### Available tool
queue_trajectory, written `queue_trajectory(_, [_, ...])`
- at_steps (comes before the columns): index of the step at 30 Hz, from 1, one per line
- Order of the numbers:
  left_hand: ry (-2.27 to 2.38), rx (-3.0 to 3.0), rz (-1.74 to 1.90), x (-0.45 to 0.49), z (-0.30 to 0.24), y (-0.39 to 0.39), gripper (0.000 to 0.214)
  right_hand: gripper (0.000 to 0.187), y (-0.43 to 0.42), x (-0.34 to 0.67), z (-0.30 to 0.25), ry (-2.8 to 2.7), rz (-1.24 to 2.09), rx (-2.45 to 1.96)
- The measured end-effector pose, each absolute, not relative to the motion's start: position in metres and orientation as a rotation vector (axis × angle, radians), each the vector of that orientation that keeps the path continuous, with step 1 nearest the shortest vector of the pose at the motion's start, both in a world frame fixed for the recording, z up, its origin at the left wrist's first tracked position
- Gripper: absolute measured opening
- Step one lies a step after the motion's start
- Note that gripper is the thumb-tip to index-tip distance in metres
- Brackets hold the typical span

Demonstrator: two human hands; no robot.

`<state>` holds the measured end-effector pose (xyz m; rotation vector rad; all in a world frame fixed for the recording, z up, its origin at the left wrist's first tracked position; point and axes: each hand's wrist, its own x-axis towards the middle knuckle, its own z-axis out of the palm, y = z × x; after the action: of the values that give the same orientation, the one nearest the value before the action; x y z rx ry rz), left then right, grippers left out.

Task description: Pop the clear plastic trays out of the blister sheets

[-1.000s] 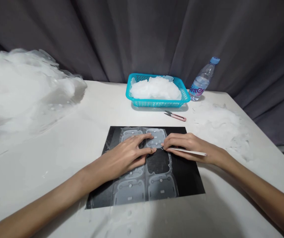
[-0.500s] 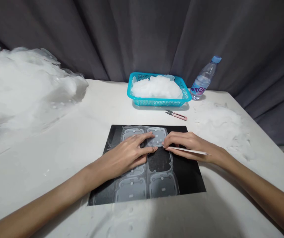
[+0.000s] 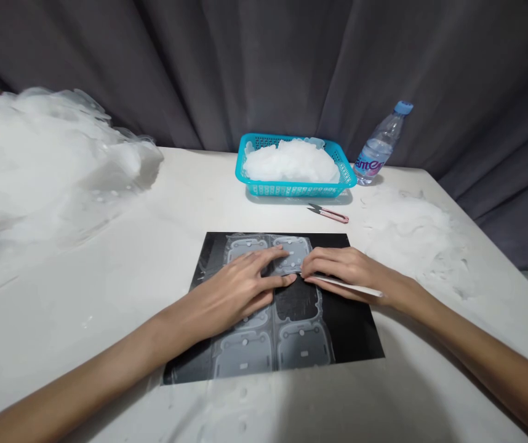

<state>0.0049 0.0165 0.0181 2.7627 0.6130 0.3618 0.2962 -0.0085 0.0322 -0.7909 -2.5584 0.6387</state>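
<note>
My left hand lies over a clear, flexible moulded sheet with rounded-square panels, index finger and thumb spread and pressing on it. My right hand is closed round a slim white tool, perhaps tweezers, its tip hidden near the left thumb. That tip is at the lower edge of the upper right panel. Below this panel is a rounded opening where the black board under the sheet shows through. Part of the left column of panels is hidden by my left hand.
Beyond the board lie pink-handled thread snips. A turquoise basket holds white translucent pieces, with a water bottle beside it. A large translucent heap stands at the left; a low whitish pile lies at the right.
My right hand has shifted slightly left, and the white tool has moved with it. The left thumb reaches a little further right; the sheet stays in place.
</note>
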Motion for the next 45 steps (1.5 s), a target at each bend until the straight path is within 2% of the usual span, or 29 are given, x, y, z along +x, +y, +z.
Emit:
queue_trajectory(9, [0.621, 2.706, 0.381, 0.003, 0.017, 0.017, 0.038, 0.028, -0.009, 0.288, 0.016, -2.665, 0.09, -0.827])
queue_trajectory(12, [0.653, 2.721, 0.445, 0.007, 0.022, 0.013, 0.033, 0.026, -0.009, 0.283, 0.016, -2.655, 0.014, -0.805])
queue_trajectory(15, [0.864, 2.63, 0.578, 0.017, 0.029, -0.002, 0.022, 0.025, -0.011, 0.281, 0.02, -2.614, 0.1, -0.849])
queue_trajectory(20, [1.243, 2.033, 0.349, 0.034, 0.034, -0.024, 0.044, 0.024, -0.02, 0.276, 0.033, -2.525, 0.346, -0.898])
queue_trajectory(26, [1.293, 1.62, 0.534, 0.037, 0.022, -0.023, 0.048, 0.025, -0.027, 0.269, 0.038, -2.473, 0.463, -0.951])
queue_trajectory(33, [1.233, 1.553, 0.659, 0.04, 0.022, -0.028, 0.042, 0.022, -0.031, 0.267, 0.033, -2.408, 0.61, -0.977])
queue_trajectory(39, [1.265, 1.53, 0.615, 0.041, 0.022, -0.025, 0.028, 0.018, -0.019, 0.273, 0.033, -2.167, 0.899, -1.086])
queue_trajectory(45, [1.258, 1.542, 0.565, 0.038, 0.018, -0.021, 0.018, 0.027, 0.006, 0.28, 0.023, -1.768, 1.2, -1.221])
